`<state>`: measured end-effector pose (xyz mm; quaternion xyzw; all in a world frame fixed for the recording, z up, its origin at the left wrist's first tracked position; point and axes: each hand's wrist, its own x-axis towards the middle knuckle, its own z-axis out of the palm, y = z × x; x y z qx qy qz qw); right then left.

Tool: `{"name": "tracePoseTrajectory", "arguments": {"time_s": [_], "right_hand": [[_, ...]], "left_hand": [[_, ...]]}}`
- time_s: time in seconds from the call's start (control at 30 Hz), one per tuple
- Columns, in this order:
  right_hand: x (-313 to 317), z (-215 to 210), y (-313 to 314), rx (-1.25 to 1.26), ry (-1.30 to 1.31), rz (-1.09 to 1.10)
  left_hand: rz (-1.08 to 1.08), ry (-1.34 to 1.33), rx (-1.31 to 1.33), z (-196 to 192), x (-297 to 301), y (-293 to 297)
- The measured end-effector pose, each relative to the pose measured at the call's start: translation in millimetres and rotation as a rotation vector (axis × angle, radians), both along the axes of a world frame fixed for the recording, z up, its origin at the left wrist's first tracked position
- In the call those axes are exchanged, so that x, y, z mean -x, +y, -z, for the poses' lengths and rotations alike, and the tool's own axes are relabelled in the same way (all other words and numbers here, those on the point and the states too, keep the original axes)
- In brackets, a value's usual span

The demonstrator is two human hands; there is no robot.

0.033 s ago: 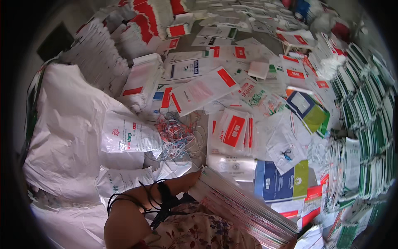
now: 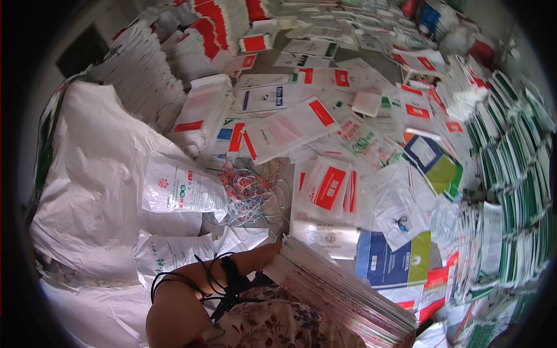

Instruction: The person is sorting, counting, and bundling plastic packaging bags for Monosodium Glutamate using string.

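Slanting across my lap is a thick stack of flat printed bags [image 2: 342,284], its layered edges facing up. My left hand [image 2: 270,256] is closed at the stack's upper left end, with most fingers hidden behind it. On that wrist sits a black strap [image 2: 233,272] with loose black cords. At the stack's lower right end only a sliver of my right hand [image 2: 409,339] shows, and its fingers are out of sight. Left of the stack lies a tangle of red, white and blue strings [image 2: 246,191], beside a white filled printed sack [image 2: 183,185].
Big white sacks [image 2: 98,174] rise on my left, before tall piles of bags [image 2: 139,69]. Banded green and white stacks [image 2: 513,151] line the right. Flat bags cover the floor ahead, among them a blue and green bag [image 2: 389,258] and a red-panelled bag [image 2: 328,185].
The view has shifted slightly, so the far things sit a little further right in the picture. My hands and the stack stay in place.
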<state>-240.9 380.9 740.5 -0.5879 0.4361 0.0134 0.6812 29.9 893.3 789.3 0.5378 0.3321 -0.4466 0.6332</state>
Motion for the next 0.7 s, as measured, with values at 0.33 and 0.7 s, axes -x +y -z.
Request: {"name": "tracePoseTrajectory", "arguments": {"time_s": [0.33, 0.7], "right_hand": [[-238, -39, 165, 0.473, -0.140, -0.552], [-431, -63, 277, 0.900, -0.294, -1.028]], "left_hand": [[-0.213, -0.052, 0.029, 13, -70, 189], [-0.547, -0.150, 0.089, -4, -134, 310]]}}
